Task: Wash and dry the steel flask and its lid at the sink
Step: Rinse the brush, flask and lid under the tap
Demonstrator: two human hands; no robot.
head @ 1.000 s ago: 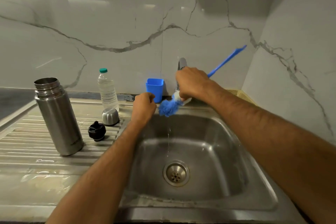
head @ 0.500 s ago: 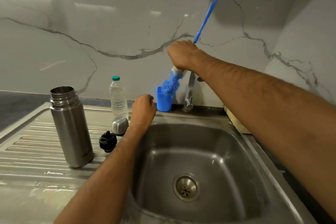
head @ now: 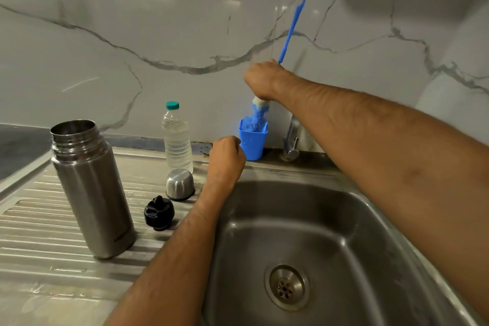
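At the centre back of the frame, against the marble wall, we see the right hand [head: 262, 79] gripping a blue bottle brush [head: 289, 32] near its head, with the bristles dipped into a small blue cup [head: 252, 144] that stands on the sink's rear ledge just beside the tap [head: 291, 140]. The left hand [head: 226, 159] sits just left of the cup with its fingers curled; we cannot tell whether it touches the cup or holds anything. On the ribbed worktop [head: 39, 233] at the left of the frame stands the steel flask [head: 91, 188], upright and open at the mouth. To its right lie its two closures, well apart from the flask: the black stopper [head: 158, 213] and, just behind it, the steel lid [head: 180, 184] resting dome up. A clear plastic bottle [head: 176, 137] with a green cap stands behind the lid. The sink basin [head: 304, 219] at lower right holds nothing, and no water runs from the tap. We judge the task to be at an early stage: the brush appears to be loading with what is probably soap, while scrubbing, rinsing and drying of flask and lid all seem to remain.
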